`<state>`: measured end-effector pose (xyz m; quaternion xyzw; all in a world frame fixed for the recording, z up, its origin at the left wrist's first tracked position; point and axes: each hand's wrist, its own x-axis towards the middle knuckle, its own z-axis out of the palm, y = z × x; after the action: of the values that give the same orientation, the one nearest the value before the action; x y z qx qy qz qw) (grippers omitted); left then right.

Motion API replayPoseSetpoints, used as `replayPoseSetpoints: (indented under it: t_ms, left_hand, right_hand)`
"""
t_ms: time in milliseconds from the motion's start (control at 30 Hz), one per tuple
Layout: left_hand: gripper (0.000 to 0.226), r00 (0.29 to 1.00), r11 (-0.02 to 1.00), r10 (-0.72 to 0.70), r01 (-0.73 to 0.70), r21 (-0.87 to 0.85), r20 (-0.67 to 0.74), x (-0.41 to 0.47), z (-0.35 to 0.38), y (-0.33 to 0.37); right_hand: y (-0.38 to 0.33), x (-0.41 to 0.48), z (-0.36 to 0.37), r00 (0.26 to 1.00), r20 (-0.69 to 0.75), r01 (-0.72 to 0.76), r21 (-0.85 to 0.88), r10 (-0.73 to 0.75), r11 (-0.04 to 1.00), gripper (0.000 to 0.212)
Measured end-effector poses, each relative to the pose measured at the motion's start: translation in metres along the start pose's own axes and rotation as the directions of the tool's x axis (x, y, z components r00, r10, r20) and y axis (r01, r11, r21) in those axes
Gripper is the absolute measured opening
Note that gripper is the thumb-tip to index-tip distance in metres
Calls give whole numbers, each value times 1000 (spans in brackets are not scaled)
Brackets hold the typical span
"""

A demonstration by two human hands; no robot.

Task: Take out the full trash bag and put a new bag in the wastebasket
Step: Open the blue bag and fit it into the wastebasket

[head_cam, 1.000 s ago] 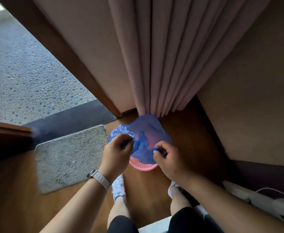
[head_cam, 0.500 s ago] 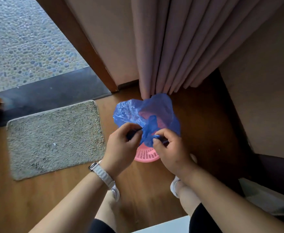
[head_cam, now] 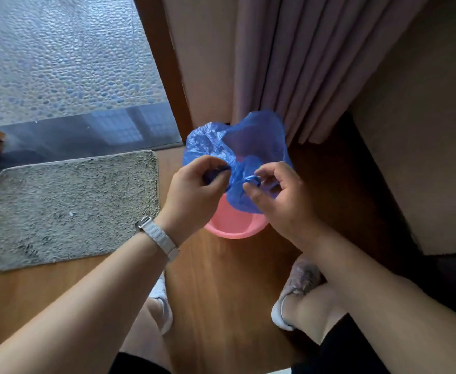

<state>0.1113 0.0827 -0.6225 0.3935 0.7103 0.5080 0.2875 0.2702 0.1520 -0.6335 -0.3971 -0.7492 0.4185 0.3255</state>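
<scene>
A thin blue trash bag [head_cam: 251,141] billows above a pink wastebasket [head_cam: 233,225] that stands on the wooden floor below my hands. My left hand [head_cam: 194,195], with a white watch on its wrist, pinches a bunched edge of the bag between thumb and fingers. My right hand [head_cam: 278,198] holds another fold of the bag's edge just to the right, its fingers partly spread. The bag hangs open between both hands and hides most of the basket's far rim.
A grey shaggy mat [head_cam: 70,206] lies to the left on the wooden floor [head_cam: 221,287]. Pink curtains [head_cam: 289,66] hang right behind the basket, a beige wall [head_cam: 424,130] stands at the right. A dark door sill [head_cam: 86,133] and pebbled ground lie beyond. My feet in white shoes [head_cam: 297,287] stand below.
The view has dropped closer to the basket. Both hands have stayed on the bag's edge; my right hand's fingers have loosened and spread, and the bag's mouth has widened over the basket.
</scene>
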Motion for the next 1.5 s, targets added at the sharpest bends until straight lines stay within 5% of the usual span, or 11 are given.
replayPoseSetpoints:
  t_ms: [200,300,433,500,600,733,833,1033,1300,1500]
  left_hand:
    - [6,998,1000,-31,31,-2,46,-31,2,15]
    - [11,992,997,63,-67,33,110,-23,3,13]
    - [14,965,962,256,-249,108,-51,13,-15,-11]
    - [25,969,962,228,-211,173,-89,36,-27,-33]
    - [64,998,929,35,-54,366,58,64,-31,-74]
    - [84,942,828,-162,-31,559,293,73,-10,-125]
    - [82,884,776,-303,12,631,355,76,4,-150]
    - [74,872,730,-300,-52,682,387,86,36,-178]
    - [76,762,723,-429,-32,690,485,79,68,-203]
    - [63,706,711,-482,-32,703,519,85,81,-218]
  right_hand:
    - [10,-21,-16,998,-29,57,-147,-62,987,64]
    - [18,-9,-15,999,-36,5,-208,-13,978,98]
    - [41,18,-15,999,-1,-39,-238,40,970,116]
    - [58,29,-12,993,34,-99,-217,109,971,117]
    - [88,44,-6,949,177,-206,-277,261,938,109]
    - [124,62,2,883,250,-337,-252,398,907,59]
    - [133,72,10,850,285,-410,-171,443,896,42]
    - [158,77,11,844,327,-337,-294,425,894,46]
    - [181,65,35,768,481,-177,-475,423,862,58]
    - [198,76,66,697,446,-238,-595,562,768,61]
